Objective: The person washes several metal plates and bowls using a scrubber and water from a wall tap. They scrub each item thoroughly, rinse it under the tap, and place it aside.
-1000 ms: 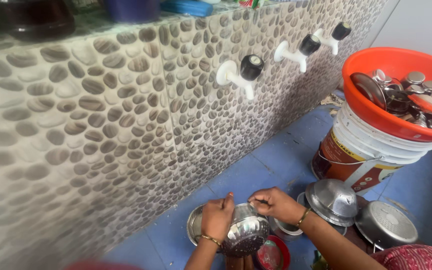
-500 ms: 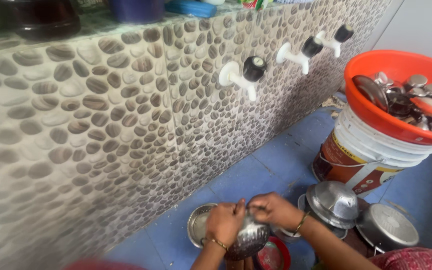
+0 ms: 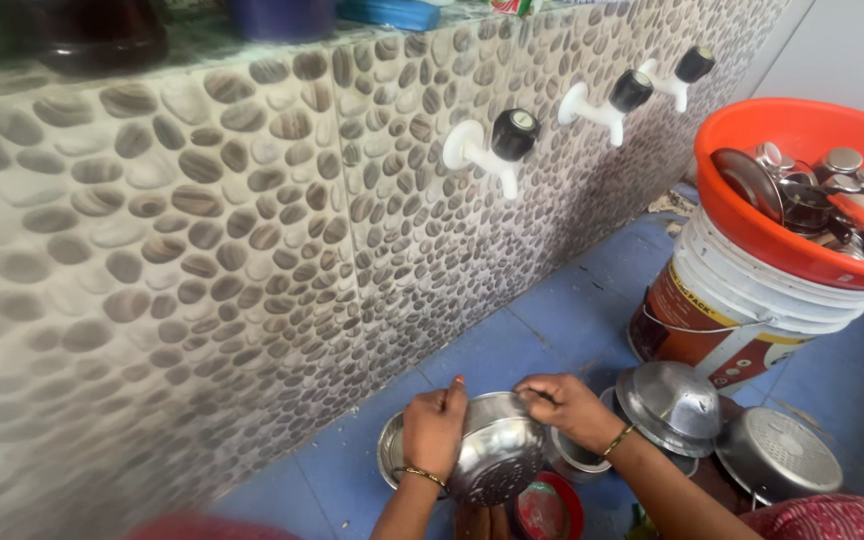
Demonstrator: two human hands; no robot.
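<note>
A perforated steel colander bowl [image 3: 498,455] is held tilted over the blue floor at the bottom of the head view. My left hand [image 3: 433,427] grips its left rim, with a bangle on the wrist. My right hand [image 3: 570,408] holds the right rim, fingers curled over the edge. Under the bowl lies a flat steel plate [image 3: 389,455]. A small red dish [image 3: 548,508] sits just below the bowl.
A pebble-tiled wall [image 3: 252,230] carries three white taps with black knobs [image 3: 497,145]. An orange tub [image 3: 752,225] full of steel vessels rests on a white bucket [image 3: 732,310]. Upturned steel pots [image 3: 674,400] [image 3: 778,452] stand at the right.
The view has shifted a little. Both hands have turned the colander bowl slightly while keeping hold of its rim.
</note>
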